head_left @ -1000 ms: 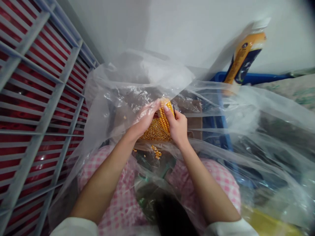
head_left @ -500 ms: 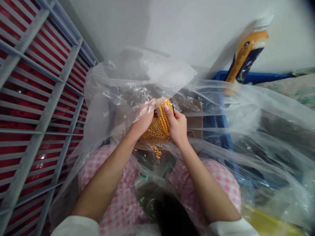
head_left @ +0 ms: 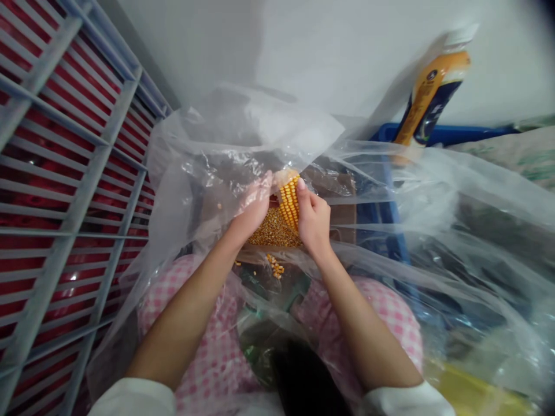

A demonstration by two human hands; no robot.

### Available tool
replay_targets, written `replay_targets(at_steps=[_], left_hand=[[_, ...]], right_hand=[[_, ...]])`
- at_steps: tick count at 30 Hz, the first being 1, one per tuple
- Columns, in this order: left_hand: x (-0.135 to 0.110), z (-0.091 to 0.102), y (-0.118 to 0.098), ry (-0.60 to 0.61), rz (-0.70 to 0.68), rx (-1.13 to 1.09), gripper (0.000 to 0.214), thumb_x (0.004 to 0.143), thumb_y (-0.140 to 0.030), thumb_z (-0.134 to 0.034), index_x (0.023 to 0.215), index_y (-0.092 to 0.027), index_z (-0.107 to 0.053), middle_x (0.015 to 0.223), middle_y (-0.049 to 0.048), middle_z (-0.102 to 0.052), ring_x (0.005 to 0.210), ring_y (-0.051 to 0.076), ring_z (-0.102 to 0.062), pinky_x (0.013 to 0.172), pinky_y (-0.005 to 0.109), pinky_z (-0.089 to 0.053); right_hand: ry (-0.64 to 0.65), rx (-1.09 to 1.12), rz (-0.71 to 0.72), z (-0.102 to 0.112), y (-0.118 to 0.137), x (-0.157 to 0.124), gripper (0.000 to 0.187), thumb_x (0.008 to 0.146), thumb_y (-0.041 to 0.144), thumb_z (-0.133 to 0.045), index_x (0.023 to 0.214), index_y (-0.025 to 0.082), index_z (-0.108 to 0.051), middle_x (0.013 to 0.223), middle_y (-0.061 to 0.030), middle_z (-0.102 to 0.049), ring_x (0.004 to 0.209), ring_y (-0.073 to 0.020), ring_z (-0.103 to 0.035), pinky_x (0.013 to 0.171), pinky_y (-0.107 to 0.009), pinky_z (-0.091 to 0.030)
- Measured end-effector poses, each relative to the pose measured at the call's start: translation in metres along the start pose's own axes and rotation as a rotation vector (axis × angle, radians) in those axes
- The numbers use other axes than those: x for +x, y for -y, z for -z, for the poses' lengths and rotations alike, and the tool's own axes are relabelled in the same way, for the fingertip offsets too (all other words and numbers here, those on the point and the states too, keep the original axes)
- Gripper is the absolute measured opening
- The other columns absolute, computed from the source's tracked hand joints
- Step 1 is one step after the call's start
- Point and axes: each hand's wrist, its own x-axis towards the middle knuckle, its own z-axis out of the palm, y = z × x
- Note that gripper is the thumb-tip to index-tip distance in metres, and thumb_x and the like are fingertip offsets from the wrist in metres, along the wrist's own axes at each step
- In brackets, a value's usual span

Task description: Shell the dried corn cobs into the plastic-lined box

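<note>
White sleeves (head_left: 134, 396) are worn, cut short; checked pants (head_left: 208, 367) are worn below, patterned in pink and white.

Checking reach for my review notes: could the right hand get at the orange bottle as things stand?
Probably not straight away: the right hand is gripping the corn cob, and clear plastic sheeting spreads between hand and bottle, though the bottle's upper part looks uncovered.

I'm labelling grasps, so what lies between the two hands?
The head view shows a cob between the left hand and right hand, with kernels lower down.
</note>
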Motion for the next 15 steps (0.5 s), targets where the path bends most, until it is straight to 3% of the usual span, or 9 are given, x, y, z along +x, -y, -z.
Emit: replay_targets(at_steps=[7, 15], left_hand=[[-0.0042, -0.0033, -0.0045, 0.047, -0.130, 0.136, 0.041, 0.081, -0.050, -0.046, 0.098, -0.017, -0.064, 0.097, 0.0065, -0.067, 0.094, 0.019, -0.059, 0.085, 0.029, -0.044], [-0.0049, -0.0046, -0.0007, 0.032, -0.140, 0.148, 0.040, 0.087, -0.045, -0.038, 0.104, -0.017, -0.061, 0.111, 0.0072, -0.063, 0.106, 0.020, -0.054, 0.095, 0.033, -0.038]], right_hand=[[0.013, -0.014, -0.010, 0.0009, 0.0023, 0.0011, 0.051, 0.082, 0.059, -0.035, 0.051, 0.018, -0.036, 0.048, 0.0033, -0.035, 0.048, -0.0083, -0.029, 0.049, -0.025, -0.019], [0.016, -0.005, -0.011, 0.0004, -0.0002, 0.0021, 0.050, 0.079, 0.061, -0.037, 0.052, 0.019, -0.039, 0.048, 0.0031, -0.036, 0.049, -0.0091, -0.031, 0.049, -0.024, -0.022]])
